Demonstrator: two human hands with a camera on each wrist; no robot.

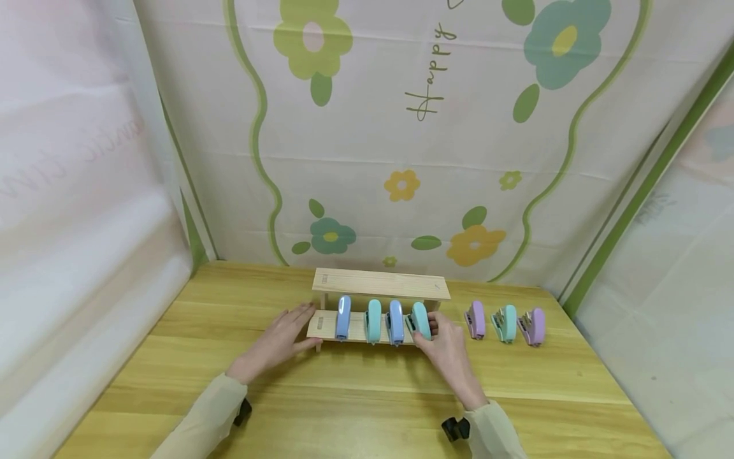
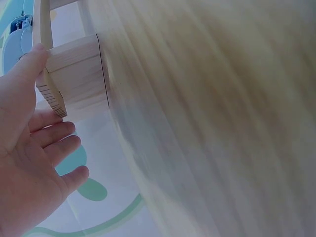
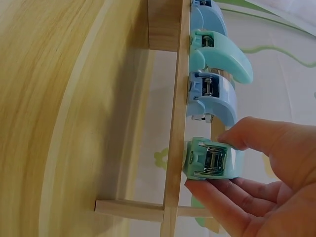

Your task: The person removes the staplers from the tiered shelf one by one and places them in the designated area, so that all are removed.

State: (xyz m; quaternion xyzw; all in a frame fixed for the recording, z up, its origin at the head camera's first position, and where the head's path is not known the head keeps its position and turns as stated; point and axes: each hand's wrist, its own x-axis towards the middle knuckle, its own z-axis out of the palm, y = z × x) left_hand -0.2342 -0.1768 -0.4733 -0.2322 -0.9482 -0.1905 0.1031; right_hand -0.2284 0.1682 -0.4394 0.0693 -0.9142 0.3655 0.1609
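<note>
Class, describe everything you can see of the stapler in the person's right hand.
The stapler is mint green, with a smooth, rounded cover that looks like plastic, and metal parts showing in its end. It stands at the right end of the row on the wooden lower shelf, slightly aslant in the head view, its base apparently meeting the wood. The right hand pinches it between thumb and fingers. A gap separates it from the neighbouring blue stapler.

Left hand (image 1: 280, 341) spread, right hand (image 1: 450, 347) curled

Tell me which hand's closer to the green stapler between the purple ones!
Right. The right hand is a little left of the green stapler; the left hand is far left, touching the shelf.
</note>
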